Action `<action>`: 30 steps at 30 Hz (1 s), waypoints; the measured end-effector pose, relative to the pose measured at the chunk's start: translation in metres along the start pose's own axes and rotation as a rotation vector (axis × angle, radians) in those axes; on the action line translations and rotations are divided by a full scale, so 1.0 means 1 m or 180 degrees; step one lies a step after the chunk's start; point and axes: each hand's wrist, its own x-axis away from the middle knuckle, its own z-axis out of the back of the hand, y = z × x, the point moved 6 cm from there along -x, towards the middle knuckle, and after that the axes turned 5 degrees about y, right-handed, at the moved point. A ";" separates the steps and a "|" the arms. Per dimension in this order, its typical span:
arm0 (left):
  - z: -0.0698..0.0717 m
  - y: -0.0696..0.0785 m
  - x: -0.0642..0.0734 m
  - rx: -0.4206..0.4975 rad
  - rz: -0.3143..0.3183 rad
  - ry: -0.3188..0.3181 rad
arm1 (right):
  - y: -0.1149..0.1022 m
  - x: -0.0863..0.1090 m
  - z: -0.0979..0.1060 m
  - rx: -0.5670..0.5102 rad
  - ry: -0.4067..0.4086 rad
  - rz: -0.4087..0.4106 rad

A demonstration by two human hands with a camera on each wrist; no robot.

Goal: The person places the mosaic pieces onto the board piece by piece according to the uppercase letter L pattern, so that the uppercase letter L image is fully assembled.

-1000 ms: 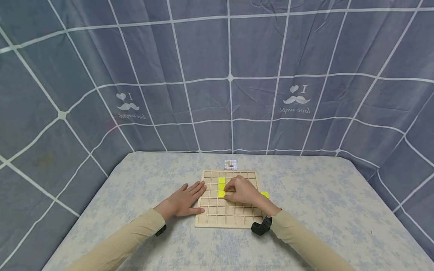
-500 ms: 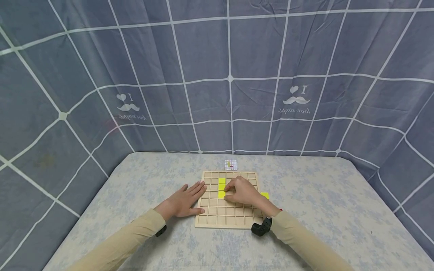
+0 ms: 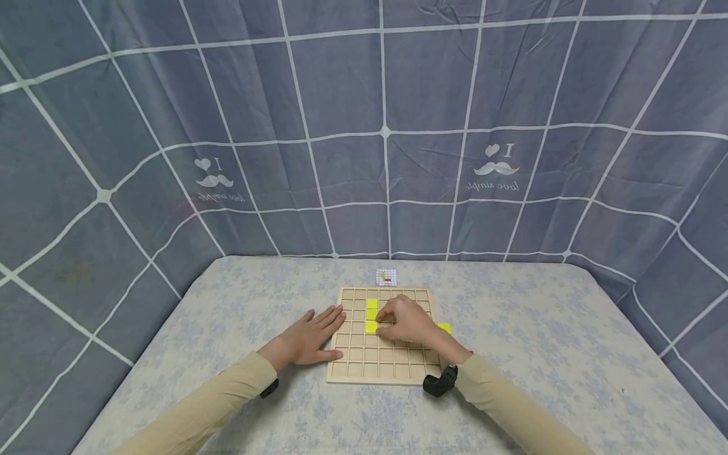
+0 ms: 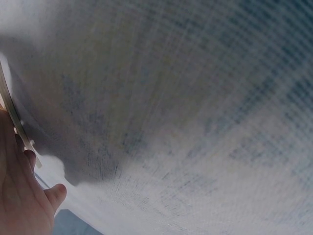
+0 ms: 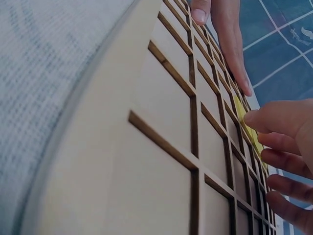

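Observation:
A wooden grid board [image 3: 392, 373] lies on the table, with several yellow square tiles [image 3: 372, 304] in a column in its upper middle. My left hand [image 3: 309, 335] rests flat with spread fingers on the board's left edge. In the left wrist view this hand [image 4: 22, 196] shows only at the lower left. My right hand [image 3: 406, 319] is over the board, thumb and index finger pinching the nearest yellow tile [image 3: 371, 327] of the column. The right wrist view has the thumb of this hand [image 5: 288, 127] against the yellow tiles [image 5: 249, 125]; the other fingers are curled.
A small printed pattern card [image 3: 387, 277] lies behind the board. Right of the board lies another yellow tile [image 3: 445, 328], and a bit of red [image 3: 471, 352] shows beside the right wrist. A patterned cloth covers the table [image 3: 557, 341]; a grey-blue curtain [image 3: 426, 164] hangs behind it.

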 end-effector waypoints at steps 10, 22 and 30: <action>-0.001 0.000 0.000 -0.0004 -0.0040 0.0031 | 0.016 0.005 0.032 -0.0056 0.0105 -0.0234; -0.005 -0.003 -0.001 0.0013 -0.0015 0.0031 | 0.051 0.028 0.072 0.0169 0.0213 -0.0406; -0.004 -0.002 -0.001 0.0029 -0.0055 0.0059 | 0.072 0.054 0.083 0.0322 0.0195 -0.0415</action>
